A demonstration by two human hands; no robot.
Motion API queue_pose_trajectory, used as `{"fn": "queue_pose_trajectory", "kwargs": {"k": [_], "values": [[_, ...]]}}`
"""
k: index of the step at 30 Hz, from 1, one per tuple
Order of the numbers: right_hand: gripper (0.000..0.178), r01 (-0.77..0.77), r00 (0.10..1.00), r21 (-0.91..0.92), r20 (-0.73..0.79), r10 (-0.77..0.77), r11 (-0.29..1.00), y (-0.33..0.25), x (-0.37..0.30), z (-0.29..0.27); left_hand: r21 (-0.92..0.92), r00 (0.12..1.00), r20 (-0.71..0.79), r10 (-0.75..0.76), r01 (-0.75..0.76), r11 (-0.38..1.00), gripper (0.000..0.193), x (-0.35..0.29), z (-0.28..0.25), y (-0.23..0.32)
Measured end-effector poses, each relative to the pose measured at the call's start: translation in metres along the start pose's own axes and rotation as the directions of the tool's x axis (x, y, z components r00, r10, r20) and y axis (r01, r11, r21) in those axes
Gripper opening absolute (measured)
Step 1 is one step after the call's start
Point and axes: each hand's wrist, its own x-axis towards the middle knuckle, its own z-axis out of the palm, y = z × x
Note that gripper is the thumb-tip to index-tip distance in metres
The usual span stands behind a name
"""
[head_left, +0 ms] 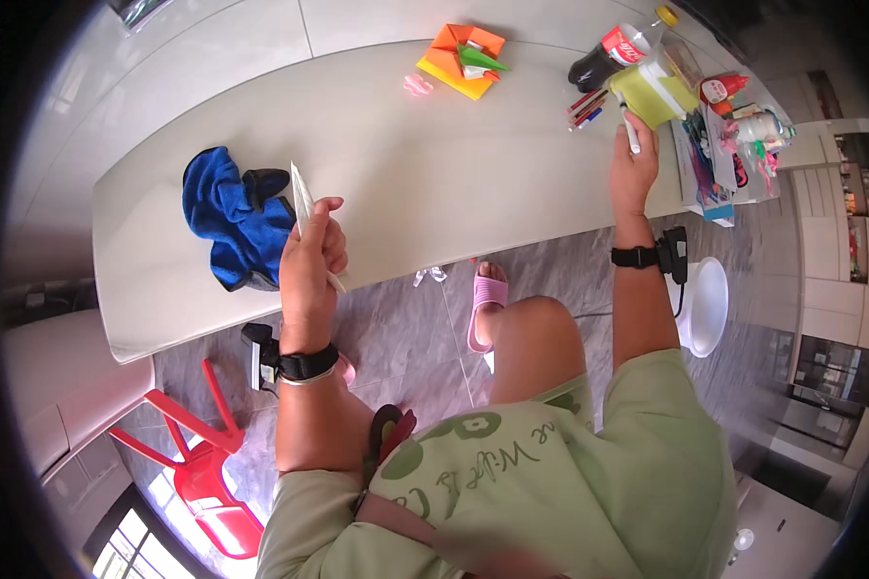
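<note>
My left hand (309,265) is closed around a slim, pointed piece of folded white paper (300,191), held upright over the table's near left part. The paper's tip sticks up past my fingers and its lower end shows below them. Beside that hand lies a crumpled blue cloth (237,227) with dark edging. At the right, my right hand (633,172) grips a white marker (631,135) between its fingers. The marker is close to a yellow-green container (658,92), and I cannot tell whether they touch.
Orange and green folded papers (463,60) and a pink piece (417,85) lie at the table's far side. Several pens (586,109), a cola bottle (620,58) and a crowded box of supplies (710,159) stand right. A red chair (208,482) is on the floor at left.
</note>
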Motion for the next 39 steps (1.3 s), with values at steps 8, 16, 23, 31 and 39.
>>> {"fn": "queue_pose_trajectory", "kwargs": {"k": [8, 16, 23, 31, 39], "values": [[0.053, 0.046, 0.907, -0.575, 0.366, 0.207, 0.817, 0.053, -0.002, 0.026, -0.048, 0.997, -0.003, 0.079, -0.079, 0.996, 0.023, 0.0, -0.014, 0.003], [0.031, 0.149, 0.907, -0.078, 0.408, -0.105, 0.986, -0.048, 0.025, 0.06, -0.194, 0.999, 0.015, 0.044, -0.041, 0.98, 0.02, -0.006, -0.023, 0.011], [0.023, 0.533, 0.708, 0.098, 0.491, -0.507, 0.84, -0.125, 0.004, 0.162, -0.182, 1.0, 0.026, 0.011, -0.006, 0.983, 0.022, -0.005, -0.02, 0.012], [0.019, 0.367, 0.796, 0.079, 0.489, -0.357, 0.927, -0.126, -0.015, 0.162, -0.19, 1.0, 0.015, -0.022, 0.025, 0.981, 0.018, -0.01, -0.025, 0.013], [0.015, 0.164, 0.956, 0.173, 0.214, -0.2, 0.971, -0.09, 0.063, 0.142, -0.167, 0.999, 0.022, -0.031, 0.034, 0.985, 0.019, -0.008, -0.02, 0.014]]}}
